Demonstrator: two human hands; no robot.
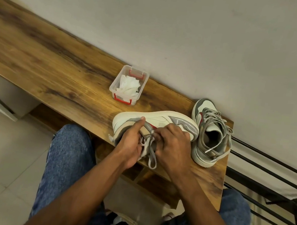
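Both left hand [131, 141] and right hand [174, 143] pinch grey laces [152, 157] on sneaker [154, 117]; their grip partly hidden

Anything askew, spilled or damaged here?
Nothing spilled or damaged. The held sneaker lies on its side, left hand and right hand on its grey lace; the other sneaker stands upright nearby, laces loose.
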